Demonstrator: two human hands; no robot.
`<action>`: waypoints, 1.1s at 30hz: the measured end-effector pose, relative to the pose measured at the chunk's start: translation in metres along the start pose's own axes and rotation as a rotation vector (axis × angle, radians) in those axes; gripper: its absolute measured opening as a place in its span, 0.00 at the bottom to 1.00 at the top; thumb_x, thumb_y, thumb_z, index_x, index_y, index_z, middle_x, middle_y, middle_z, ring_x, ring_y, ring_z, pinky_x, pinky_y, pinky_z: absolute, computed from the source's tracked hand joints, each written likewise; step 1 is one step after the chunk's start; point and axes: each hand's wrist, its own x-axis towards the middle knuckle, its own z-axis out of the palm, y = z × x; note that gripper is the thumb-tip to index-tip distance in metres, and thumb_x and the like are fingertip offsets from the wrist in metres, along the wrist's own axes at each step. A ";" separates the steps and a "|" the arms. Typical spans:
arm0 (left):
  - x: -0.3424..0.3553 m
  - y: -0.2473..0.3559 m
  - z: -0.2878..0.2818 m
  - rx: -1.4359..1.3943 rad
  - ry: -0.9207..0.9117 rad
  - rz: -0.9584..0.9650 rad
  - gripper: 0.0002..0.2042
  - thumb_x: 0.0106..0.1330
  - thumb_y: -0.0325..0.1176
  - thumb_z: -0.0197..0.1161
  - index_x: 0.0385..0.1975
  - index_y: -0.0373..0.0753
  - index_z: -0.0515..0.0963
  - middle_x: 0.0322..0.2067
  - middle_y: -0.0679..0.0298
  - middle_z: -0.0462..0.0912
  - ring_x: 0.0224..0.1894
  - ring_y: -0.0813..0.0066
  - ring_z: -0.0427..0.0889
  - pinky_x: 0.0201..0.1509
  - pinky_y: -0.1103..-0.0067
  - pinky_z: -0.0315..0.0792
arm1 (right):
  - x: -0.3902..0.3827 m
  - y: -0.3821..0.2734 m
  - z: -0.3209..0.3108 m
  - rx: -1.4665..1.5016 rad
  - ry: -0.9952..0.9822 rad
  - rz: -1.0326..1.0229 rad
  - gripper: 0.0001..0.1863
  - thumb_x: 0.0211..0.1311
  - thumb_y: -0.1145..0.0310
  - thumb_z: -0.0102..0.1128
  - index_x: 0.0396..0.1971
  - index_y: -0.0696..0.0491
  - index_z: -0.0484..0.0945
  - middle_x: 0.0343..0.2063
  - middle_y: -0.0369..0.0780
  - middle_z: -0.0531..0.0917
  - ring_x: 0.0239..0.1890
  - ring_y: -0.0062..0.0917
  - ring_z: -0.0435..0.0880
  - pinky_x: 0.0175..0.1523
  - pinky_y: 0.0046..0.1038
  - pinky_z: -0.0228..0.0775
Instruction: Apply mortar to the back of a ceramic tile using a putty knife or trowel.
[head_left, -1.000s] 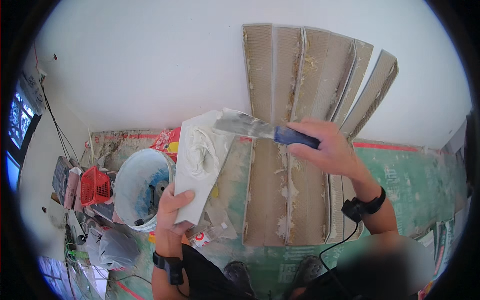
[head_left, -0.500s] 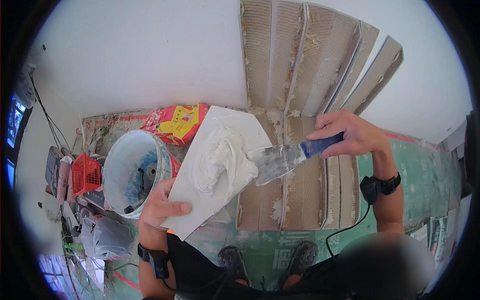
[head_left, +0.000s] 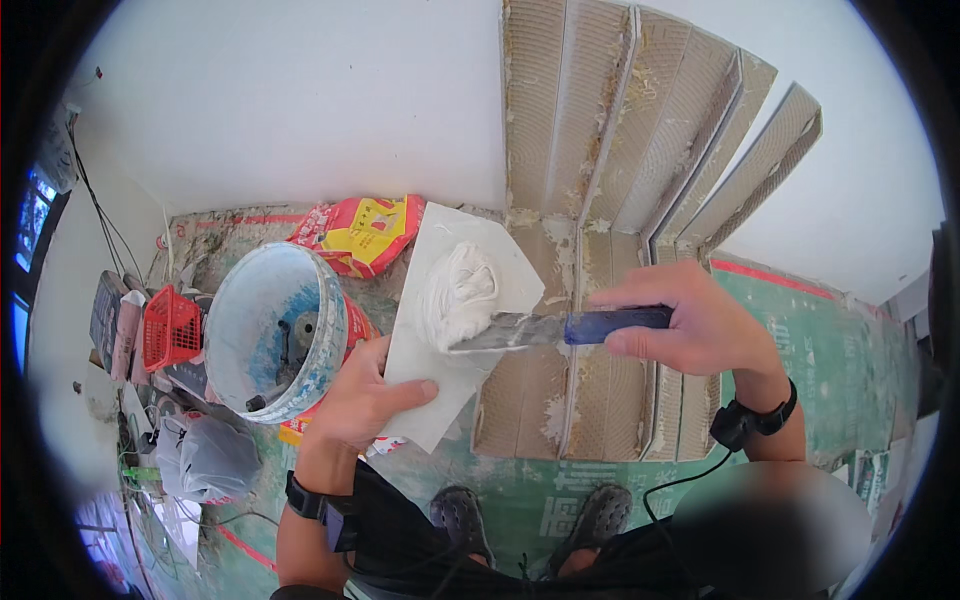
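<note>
My left hand (head_left: pixel 375 395) grips a pale angled board (head_left: pixel 430 390) that carries a mound of white paste (head_left: pixel 458 285). My right hand (head_left: pixel 685 320) is closed on the blue handle of a putty knife (head_left: pixel 615 323), whose metal blade (head_left: pixel 525 330) lies against the lower right of the mound. Below and beyond the knife are long tan pieces (head_left: pixel 515 410) with ridged, paste-flecked faces, some flat on the floor, others leaning on the wall.
A white bucket (head_left: pixel 230 340) stands left of the board, with a red-yellow bag (head_left: pixel 355 240) behind it. A red basket (head_left: pixel 170 325), a grey plastic bag (head_left: pixel 205 460) and cables lie farther left. My shoes (head_left: pixel 460 525) stand on green floor sheeting (head_left: pixel 820 360) before a white wall (head_left: pixel 300 110).
The knife has moved down from above the board's edge to beside the paste and turned nearly level. The board has tilted, then straightened somewhat; the paste mound is reshaped.
</note>
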 end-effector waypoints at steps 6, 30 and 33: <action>0.003 -0.012 0.003 0.030 0.006 -0.019 0.25 0.60 0.27 0.72 0.58 0.28 0.78 0.48 0.57 0.88 0.45 0.70 0.88 0.51 0.74 0.81 | 0.020 -0.021 -0.007 0.611 0.132 0.441 0.16 0.64 0.67 0.72 0.48 0.60 0.86 0.32 0.39 0.88 0.29 0.17 0.84 0.29 0.21 0.74; -0.018 -0.037 -0.134 -0.280 0.432 0.156 0.21 0.66 0.30 0.75 0.55 0.27 0.78 0.48 0.54 0.87 0.46 0.68 0.88 0.49 0.72 0.82 | 0.177 -0.065 0.161 0.246 0.332 -0.358 0.16 0.57 0.74 0.76 0.44 0.57 0.81 0.44 0.45 0.83 0.43 0.37 0.87 0.48 0.33 0.81; -0.020 -0.031 -0.131 -0.247 0.470 0.147 0.20 0.65 0.28 0.75 0.53 0.25 0.79 0.46 0.53 0.88 0.43 0.69 0.89 0.47 0.73 0.82 | 0.176 -0.066 0.163 0.261 0.339 -0.339 0.16 0.58 0.74 0.76 0.44 0.57 0.81 0.44 0.44 0.83 0.43 0.38 0.87 0.47 0.34 0.81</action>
